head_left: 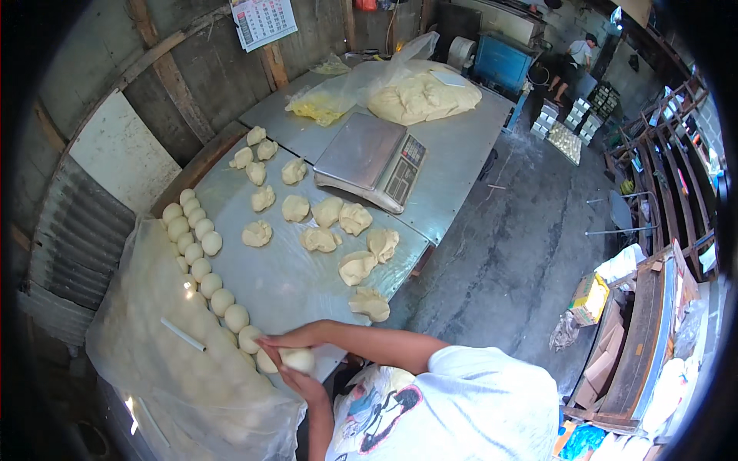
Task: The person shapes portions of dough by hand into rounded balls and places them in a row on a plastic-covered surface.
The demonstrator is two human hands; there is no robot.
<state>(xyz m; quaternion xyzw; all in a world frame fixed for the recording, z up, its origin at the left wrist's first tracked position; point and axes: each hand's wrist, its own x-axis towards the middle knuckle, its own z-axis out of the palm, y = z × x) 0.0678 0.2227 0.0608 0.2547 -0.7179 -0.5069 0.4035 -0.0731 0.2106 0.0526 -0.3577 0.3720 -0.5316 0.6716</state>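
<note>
My right hand (pixel 296 338) reaches across the lower middle, fingers together against smooth dough balls at the row's near end. My left hand (pixel 292 373) is just below, cupped against a pale dough ball (pixel 298 359) between my palms. A double row of round dough balls (pixel 217 301) runs up the table's left side beside a translucent plastic sheet (pixel 154 300) with a white rod (pixel 183 335) on it. Rough dough pieces (pixel 320 239) are scattered over the metal table (pixel 288 284), around a digital scale (pixel 361 157). A large dough mass (pixel 423 96) lies at the back.
A crumpled plastic bag (pixel 319 104) is beside the dough mass. Another person (pixel 575 61) stands at the back right near stacked metal pans (pixel 575 115). A chair (pixel 621 211), yellow box (pixel 588 300) and wooden racks (pixel 665 169) line the right, across a concrete floor (pixel 492 284).
</note>
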